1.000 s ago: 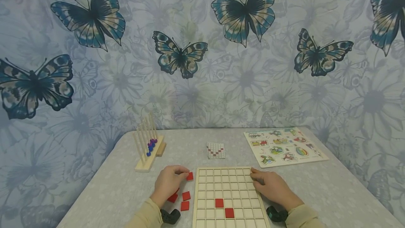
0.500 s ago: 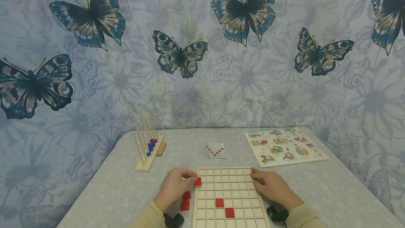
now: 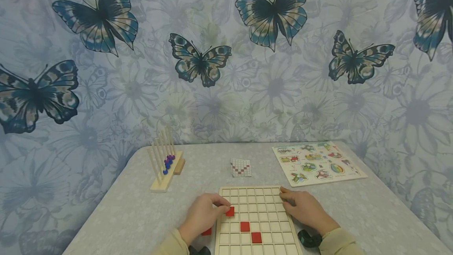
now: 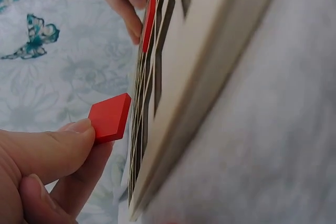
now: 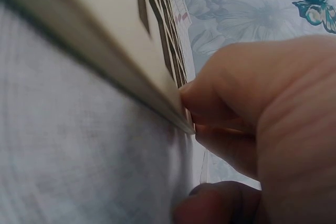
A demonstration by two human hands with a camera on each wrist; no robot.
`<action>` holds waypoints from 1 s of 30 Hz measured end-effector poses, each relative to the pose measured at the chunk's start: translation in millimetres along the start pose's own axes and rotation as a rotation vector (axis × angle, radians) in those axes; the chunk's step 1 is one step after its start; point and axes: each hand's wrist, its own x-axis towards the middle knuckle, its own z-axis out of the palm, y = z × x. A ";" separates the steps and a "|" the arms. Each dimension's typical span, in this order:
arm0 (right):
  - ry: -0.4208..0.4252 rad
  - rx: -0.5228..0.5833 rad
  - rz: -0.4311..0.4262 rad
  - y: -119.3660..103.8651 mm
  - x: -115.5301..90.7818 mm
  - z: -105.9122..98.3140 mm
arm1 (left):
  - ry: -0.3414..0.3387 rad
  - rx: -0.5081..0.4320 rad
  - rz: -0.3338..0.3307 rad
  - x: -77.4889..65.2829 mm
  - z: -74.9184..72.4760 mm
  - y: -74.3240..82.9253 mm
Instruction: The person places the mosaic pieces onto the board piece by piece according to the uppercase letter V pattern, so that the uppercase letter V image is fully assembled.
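Observation:
A red square tile (image 3: 230,211) is pinched between the thumb and fingertips of my left hand (image 3: 207,213), over the left part of the wooden grid board (image 3: 263,207). In the left wrist view the held tile (image 4: 108,119) is tilted, one edge close to the grid. Two more red tiles, an upper one (image 3: 245,226) and a lower one (image 3: 256,237), lie in cells of the board, diagonal to each other. My right hand (image 3: 306,207) holds the board by its far right corner; in the right wrist view a fingertip (image 5: 190,95) rests at the grid's edge.
A loose red tile (image 3: 207,231) lies left of the board, partly hidden by my left hand. Beyond the board stands a small patterned card (image 3: 241,168). A pegged bead stand (image 3: 162,184) is at the back left, a picture puzzle board (image 3: 318,164) at the back right.
My left hand has carried the red tile from the table beside the board, rightward and nearer, over the grid. The right hand has stayed at the board's corner.

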 end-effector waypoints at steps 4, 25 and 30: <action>0.003 0.000 0.001 -0.2 0.1 -0.1 | -0.016 -0.011 -0.033 -1.1 4.9 2.9; 0.001 -0.010 0.010 -0.3 1.0 -0.3 | -0.015 0.029 0.001 -2.8 13.1 3.4; 0.001 -0.007 0.006 -0.3 1.0 0.2 | -0.029 0.020 0.004 -3.9 13.5 3.9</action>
